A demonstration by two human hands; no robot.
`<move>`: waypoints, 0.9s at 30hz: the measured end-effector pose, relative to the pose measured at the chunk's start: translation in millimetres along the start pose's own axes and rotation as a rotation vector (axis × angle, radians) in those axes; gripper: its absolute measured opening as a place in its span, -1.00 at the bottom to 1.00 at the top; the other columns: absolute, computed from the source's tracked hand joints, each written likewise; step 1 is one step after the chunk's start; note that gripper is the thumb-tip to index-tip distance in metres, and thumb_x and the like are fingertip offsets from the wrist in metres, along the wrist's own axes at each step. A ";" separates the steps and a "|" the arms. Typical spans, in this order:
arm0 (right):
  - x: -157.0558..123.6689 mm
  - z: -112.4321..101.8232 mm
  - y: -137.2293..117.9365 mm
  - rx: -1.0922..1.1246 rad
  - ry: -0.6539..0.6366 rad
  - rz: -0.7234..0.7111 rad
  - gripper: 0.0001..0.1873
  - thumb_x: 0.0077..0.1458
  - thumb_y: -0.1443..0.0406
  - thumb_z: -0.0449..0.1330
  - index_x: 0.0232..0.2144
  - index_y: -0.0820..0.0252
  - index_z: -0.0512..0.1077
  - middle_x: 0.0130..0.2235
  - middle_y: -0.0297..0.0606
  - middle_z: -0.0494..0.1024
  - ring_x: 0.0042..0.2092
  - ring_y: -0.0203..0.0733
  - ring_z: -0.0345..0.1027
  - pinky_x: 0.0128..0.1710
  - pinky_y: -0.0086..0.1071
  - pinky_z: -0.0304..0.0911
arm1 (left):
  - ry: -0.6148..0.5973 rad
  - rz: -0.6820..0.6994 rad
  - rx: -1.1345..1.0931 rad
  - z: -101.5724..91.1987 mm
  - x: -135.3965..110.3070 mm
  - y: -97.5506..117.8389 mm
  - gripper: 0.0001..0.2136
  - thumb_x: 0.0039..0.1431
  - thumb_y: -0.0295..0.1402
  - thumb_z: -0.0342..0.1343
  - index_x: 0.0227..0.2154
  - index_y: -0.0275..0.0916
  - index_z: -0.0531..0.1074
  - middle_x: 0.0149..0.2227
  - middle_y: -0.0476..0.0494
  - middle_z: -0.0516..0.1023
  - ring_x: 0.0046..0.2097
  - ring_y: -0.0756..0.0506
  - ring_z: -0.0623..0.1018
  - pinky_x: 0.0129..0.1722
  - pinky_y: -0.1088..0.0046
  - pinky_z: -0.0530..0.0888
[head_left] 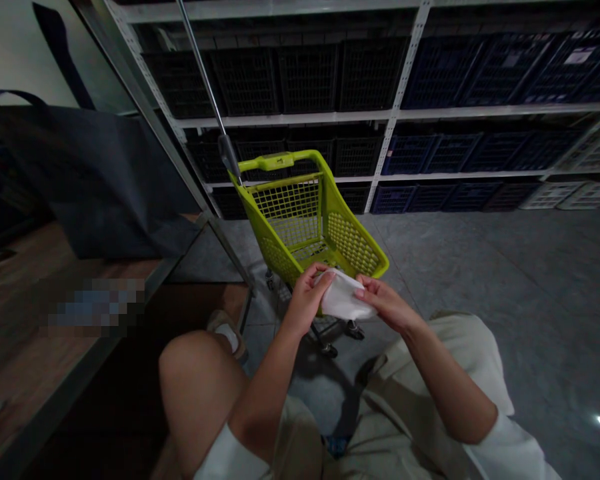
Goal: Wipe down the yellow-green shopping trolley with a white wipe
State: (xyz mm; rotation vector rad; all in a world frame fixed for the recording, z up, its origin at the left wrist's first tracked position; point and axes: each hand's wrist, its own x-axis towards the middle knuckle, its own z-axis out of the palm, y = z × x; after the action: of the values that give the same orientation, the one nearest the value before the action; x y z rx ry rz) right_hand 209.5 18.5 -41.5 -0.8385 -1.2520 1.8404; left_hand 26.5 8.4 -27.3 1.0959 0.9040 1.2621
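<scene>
A folded white sheet (pixel 347 300), tissue or thin cloth, is stretched between my two hands above the front of a lime-green shopping cart (pixel 356 248). My left hand (pixel 310 295) pinches its left edge, thumb on top. At its right side, my right hand (pixel 383 303) grips it between thumb and fingers. The cart's basket, with lattice walls, stands just beyond my hands, partly hidden by them and the sheet. No goods show in the visible part of the basket.
A metal pole (pixel 203 67) rises from the cart's handle. Shelves (pixel 391 120) of dark crates (pixel 307 80) line the back. At left, a wooden table (pixel 125 272) bears a large dark bag (pixel 115 173). My knees flank the grey floor (pixel 545 293) before me.
</scene>
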 end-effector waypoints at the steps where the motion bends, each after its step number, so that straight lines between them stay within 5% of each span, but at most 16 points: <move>1: -1.9 -4.8 -1.9 -0.048 -0.081 0.046 -0.57 -0.18 0.04 0.47 -0.43 0.20 0.43 -0.51 -0.46 0.45 -0.53 -0.43 0.19 -0.55 -0.53 0.06 | -0.001 -0.002 -0.015 -0.8 -0.6 0.6 -0.61 0.04 0.02 0.26 -0.34 -0.19 0.32 -0.55 0.16 0.30 -0.54 0.09 0.26 -0.55 0.61 0.18; 3: -5.3 -13.4 -6.3 -0.108 -0.168 0.111 -0.56 -0.21 0.06 0.48 -0.37 0.23 0.51 -0.45 -0.40 0.52 -0.48 -0.38 0.27 -0.49 -0.50 0.15 | -0.011 0.014 -0.005 -3.1 -1.5 2.3 -0.61 0.07 0.03 0.24 -0.32 -0.18 0.32 -0.56 0.17 0.28 -0.55 0.09 0.23 -0.55 0.61 0.15; 5: -6.6 -16.2 -9.7 -0.081 -0.095 0.093 -0.60 -0.20 0.09 0.48 -0.38 0.23 0.53 -0.43 -0.37 0.54 -0.44 -0.35 0.32 -0.42 -0.48 0.21 | -0.008 0.061 0.068 -6.1 -1.8 4.1 -0.65 0.13 0.02 0.19 -0.32 -0.18 0.34 -0.56 0.16 0.24 -0.54 0.09 0.21 -0.55 0.60 0.12; 10: 4.4 10.3 -5.4 0.093 0.315 -0.153 -0.64 -0.09 0.01 0.39 -0.39 0.11 0.45 -0.39 -0.39 0.49 -0.39 -0.31 0.30 -0.34 -0.43 0.26 | 0.063 0.210 0.326 -9.5 -0.4 6.1 -0.67 0.26 0.00 0.06 -0.34 -0.18 0.37 -0.53 0.12 0.23 -0.49 0.06 0.22 -0.51 0.56 0.13; 16: 15.9 29.8 8.5 -0.356 0.811 -0.537 -0.59 0.20 -0.07 0.09 -0.46 0.10 0.27 -0.50 -0.45 0.21 -0.47 -0.33 0.07 -0.48 -0.45 0.03 | 0.052 0.259 0.599 -2.3 -3.6 5.0 -0.67 0.36 -0.04 -0.09 -0.33 -0.17 0.37 -0.56 0.12 0.25 -0.52 0.04 0.29 -0.49 0.55 0.16; 20: 12.2 22.6 0.7 -0.712 0.734 -0.515 -0.56 0.24 -0.06 0.03 -0.50 0.12 0.26 -0.55 -0.47 0.14 -0.50 -0.35 0.04 -0.48 -0.45 -0.03 | 0.292 0.418 0.752 -5.4 -5.8 4.6 -0.71 0.37 -0.11 -0.09 -0.26 -0.18 0.43 -0.48 0.02 0.45 -0.48 0.02 0.42 -0.44 0.55 0.23; 24: 6.5 17.1 -18.4 -0.645 0.488 -0.430 -0.48 0.21 -0.11 0.03 -0.57 0.14 0.21 -0.54 -0.44 0.14 -0.49 -0.36 0.00 -0.51 -0.45 -0.04 | 0.427 0.513 0.768 -12.5 -4.7 6.9 -0.71 0.33 -0.11 -0.01 -0.29 -0.20 0.48 -0.43 -0.07 0.54 -0.45 0.02 0.47 -0.41 0.54 0.27; 27: 4.0 13.0 -27.5 -0.568 0.443 -0.353 -0.41 0.14 -0.18 0.06 -0.60 0.16 0.25 -0.57 -0.42 0.17 -0.51 -0.37 -0.02 -0.54 -0.45 -0.06 | 0.441 0.401 0.529 -15.4 -2.3 10.6 -0.68 0.23 -0.01 0.11 -0.33 -0.19 0.49 -0.49 0.01 0.49 -0.51 0.05 0.42 -0.46 0.57 0.26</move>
State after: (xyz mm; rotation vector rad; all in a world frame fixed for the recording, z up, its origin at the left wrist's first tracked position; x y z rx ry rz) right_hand 202.5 22.7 -11.9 -1.1585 -1.5224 0.9548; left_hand 8.7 7.9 -21.2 1.4928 1.4587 1.6884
